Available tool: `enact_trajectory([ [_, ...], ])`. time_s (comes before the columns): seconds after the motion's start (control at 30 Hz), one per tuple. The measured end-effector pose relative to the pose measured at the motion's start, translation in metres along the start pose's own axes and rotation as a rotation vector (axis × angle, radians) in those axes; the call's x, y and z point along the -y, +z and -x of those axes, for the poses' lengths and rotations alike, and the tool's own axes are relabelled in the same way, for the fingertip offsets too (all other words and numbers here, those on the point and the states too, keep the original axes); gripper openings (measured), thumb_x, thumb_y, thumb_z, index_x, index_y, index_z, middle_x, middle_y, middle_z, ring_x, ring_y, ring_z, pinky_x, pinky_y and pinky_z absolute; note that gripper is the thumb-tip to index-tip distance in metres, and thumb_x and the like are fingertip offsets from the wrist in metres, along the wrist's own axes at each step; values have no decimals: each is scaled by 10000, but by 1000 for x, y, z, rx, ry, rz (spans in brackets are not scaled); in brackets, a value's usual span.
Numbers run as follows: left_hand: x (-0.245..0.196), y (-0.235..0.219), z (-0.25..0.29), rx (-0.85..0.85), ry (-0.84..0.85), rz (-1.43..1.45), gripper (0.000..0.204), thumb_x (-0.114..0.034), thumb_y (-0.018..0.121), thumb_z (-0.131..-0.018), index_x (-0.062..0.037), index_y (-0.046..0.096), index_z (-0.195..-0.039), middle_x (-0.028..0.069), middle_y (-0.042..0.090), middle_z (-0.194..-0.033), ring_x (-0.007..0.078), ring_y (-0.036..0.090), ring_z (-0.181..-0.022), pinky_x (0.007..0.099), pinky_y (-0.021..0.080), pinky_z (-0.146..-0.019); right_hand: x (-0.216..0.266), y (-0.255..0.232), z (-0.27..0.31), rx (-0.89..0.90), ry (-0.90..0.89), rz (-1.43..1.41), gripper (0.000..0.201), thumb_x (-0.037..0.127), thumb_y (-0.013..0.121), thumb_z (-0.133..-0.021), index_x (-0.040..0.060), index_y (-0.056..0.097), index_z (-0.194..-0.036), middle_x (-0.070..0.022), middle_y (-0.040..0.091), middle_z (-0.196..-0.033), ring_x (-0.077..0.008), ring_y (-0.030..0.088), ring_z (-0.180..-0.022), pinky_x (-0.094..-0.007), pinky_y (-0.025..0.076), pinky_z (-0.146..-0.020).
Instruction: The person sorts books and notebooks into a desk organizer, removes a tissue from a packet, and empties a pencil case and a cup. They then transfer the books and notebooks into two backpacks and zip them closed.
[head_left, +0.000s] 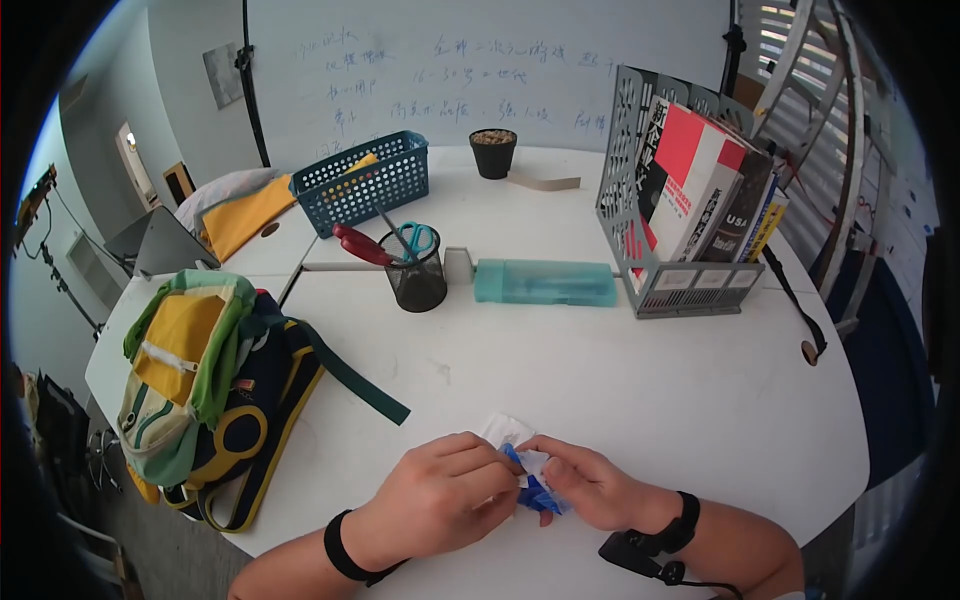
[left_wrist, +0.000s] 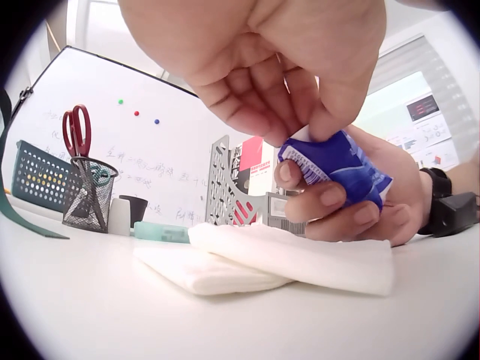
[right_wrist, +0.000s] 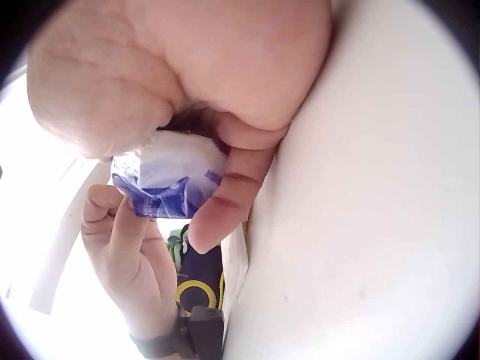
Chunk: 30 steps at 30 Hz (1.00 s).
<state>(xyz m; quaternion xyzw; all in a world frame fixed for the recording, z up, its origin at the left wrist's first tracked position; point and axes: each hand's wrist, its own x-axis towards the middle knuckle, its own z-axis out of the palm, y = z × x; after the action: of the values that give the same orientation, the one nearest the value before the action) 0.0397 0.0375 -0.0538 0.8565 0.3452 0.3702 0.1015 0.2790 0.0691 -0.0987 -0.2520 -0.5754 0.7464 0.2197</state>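
A blue and white plastic packet (head_left: pixel 540 494) is held between both hands above the table. My right hand (head_left: pixel 598 488) grips it, with the fingers curled under the packet (left_wrist: pixel 337 169) in the left wrist view. The thumb and fingertips of my left hand (head_left: pixel 440 497) pinch the packet's edge, where a bit of white shows. White folded tissues (left_wrist: pixel 292 259) lie on the table just below the hands. In the right wrist view the packet (right_wrist: pixel 169 176) has a clear side with white inside, and my left hand (right_wrist: pixel 135 262) touches its edge.
A green and yellow backpack (head_left: pixel 190 390) lies at the left, its strap reaching over the table (head_left: pixel 400 350). Farther back are a mesh pen cup (head_left: pixel 416 285), a teal case (head_left: pixel 545 283), a blue basket (head_left: pixel 365 195), a small pot (head_left: pixel 493 157) and a grey book rack (head_left: pixel 690 300).
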Motion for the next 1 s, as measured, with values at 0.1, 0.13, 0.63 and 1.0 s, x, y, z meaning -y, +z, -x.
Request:
enact_trajectory([
  [0.1, 0, -3, 0, 21, -68, 25, 211, 45, 845, -714, -68, 733, -853, 51, 763, -891, 224, 733, -826, 310, 603, -695, -3, -3, 0, 11, 4, 18, 625, 496, 465, -1151, 4, 467, -1536, -75, 637, -1157, -114, 643, -937, -271, 603, -785],
  [0.13, 0, -3, -1, 11, -88, 23, 208, 48, 842, -723, -70, 730, -852, 54, 759, -886, 230, 734, -817, 311, 603, -692, -5, -2, -1, 11, 4, 15, 625, 496, 465, -1151, 4, 467, -1536, -75, 637, -1157, -114, 643, -937, -271, 603, -785],
  [0.63, 3, -4, -3, 4, -238, 14, 236, -49, 904, -751, -75, 771, -944, 59, 724, -880, 243, 722, -783, 338, 572, -662, -3, -5, -7, -28, -2, 6, 469, 314, 575, -1142, -7, 523, -1479, -57, 621, -1273, -126, 616, -1151, -344, 582, -1046],
  [1.0, 1, -4, -3, 28, -216, 41, 234, -6, 813, -799, -74, 707, -995, 75, 708, -887, 273, 702, -778, 362, 573, -661, -5, -5, -7, -82, 11, -129, 351, 237, 496, -1168, 12, 498, -1437, -91, 616, -1278, -160, 628, -1160, -412, 573, -1076],
])
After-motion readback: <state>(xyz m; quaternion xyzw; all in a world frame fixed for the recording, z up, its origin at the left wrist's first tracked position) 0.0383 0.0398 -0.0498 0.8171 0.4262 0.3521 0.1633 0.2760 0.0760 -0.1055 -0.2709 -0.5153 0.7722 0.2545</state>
